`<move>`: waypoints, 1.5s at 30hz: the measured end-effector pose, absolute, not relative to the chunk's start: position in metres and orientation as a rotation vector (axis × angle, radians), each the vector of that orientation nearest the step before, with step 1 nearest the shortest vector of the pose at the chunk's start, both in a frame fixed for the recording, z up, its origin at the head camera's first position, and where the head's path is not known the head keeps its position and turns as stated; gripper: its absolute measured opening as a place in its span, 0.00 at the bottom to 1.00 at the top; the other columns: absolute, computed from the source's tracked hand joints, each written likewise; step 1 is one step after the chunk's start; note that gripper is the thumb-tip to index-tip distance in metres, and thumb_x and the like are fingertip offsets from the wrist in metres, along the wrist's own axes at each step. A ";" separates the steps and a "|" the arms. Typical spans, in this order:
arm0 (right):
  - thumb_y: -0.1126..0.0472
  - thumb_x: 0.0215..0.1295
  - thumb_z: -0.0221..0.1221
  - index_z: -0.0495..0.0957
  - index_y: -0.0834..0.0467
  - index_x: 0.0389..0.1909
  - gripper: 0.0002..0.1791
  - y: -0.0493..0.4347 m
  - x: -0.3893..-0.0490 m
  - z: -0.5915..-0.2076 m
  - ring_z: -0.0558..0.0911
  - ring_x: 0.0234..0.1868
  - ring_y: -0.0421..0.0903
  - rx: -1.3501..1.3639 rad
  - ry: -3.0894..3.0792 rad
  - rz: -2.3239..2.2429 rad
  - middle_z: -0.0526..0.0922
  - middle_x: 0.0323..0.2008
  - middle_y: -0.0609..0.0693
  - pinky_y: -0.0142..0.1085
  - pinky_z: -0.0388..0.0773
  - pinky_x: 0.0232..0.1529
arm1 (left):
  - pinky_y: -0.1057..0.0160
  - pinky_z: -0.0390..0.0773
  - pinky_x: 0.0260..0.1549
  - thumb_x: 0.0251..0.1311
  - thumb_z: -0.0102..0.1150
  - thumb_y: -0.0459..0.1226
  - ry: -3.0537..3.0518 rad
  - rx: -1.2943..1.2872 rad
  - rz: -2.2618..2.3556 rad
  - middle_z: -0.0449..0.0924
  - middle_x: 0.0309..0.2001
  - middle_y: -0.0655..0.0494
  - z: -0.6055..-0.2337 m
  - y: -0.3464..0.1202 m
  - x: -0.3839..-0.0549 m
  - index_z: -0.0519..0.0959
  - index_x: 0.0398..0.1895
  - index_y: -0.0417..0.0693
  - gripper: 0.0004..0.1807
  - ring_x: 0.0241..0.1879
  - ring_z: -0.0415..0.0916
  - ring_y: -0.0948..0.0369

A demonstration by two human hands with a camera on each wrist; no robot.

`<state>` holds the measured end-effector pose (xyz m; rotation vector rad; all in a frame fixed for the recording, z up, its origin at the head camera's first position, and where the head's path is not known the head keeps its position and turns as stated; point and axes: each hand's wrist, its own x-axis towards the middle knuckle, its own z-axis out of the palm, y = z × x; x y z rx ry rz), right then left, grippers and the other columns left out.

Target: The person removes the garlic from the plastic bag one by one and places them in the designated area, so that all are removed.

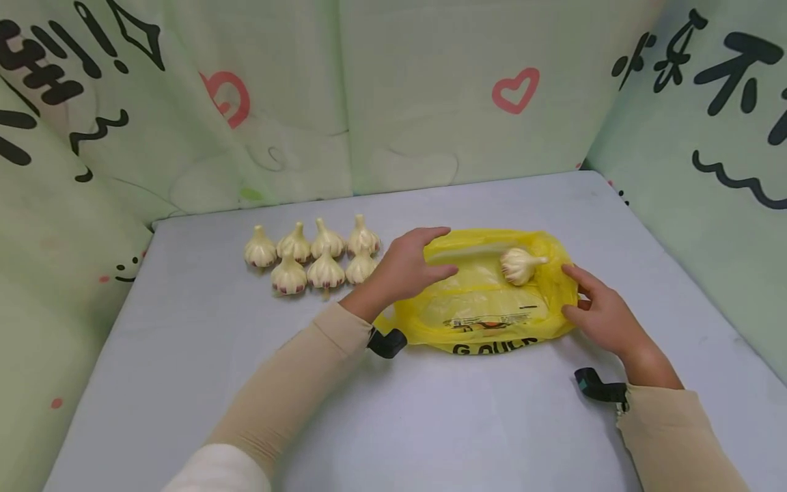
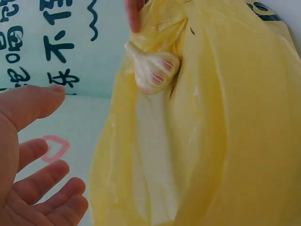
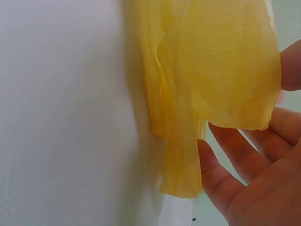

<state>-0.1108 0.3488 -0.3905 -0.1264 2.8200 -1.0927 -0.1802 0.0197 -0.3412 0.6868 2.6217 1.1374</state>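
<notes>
A yellow plastic bag (image 1: pixel 467 301) lies on the table, its mouth facing up. One garlic bulb (image 1: pixel 519 265) rests on the bag's right part, stem pointing right; the left wrist view shows its purple-streaked base. Over the bag's left end, my left hand (image 1: pixel 413 265) is spread with thumb and fingers apart, holding nothing. My right hand (image 1: pixel 599 311) is at the bag's right edge, thumb and fingertips touching the plastic. In the right wrist view, some of its fingers (image 3: pixel 214 174) lie against a hanging yellow strip of the bag and pass partly behind it.
Several garlic bulbs (image 1: pixel 326 270) stand in two rows left of the bag, one partly hidden by my left hand. The white table (image 1: pixel 203 342) is bounded by a printed pale green curtain (image 1: pixel 418 89) at the back and sides. Black wrist cameras hang under both wrists.
</notes>
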 end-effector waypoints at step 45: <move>0.69 0.65 0.55 0.53 0.69 0.76 0.39 0.345 -0.107 -0.394 0.63 0.66 0.67 -0.180 2.834 -1.181 0.54 0.75 0.68 0.20 0.65 0.53 | 0.73 0.70 0.33 0.63 0.67 0.36 2.596 0.648 1.170 0.79 0.50 0.51 -0.393 0.143 -0.187 0.66 0.73 0.44 0.35 0.38 0.72 0.62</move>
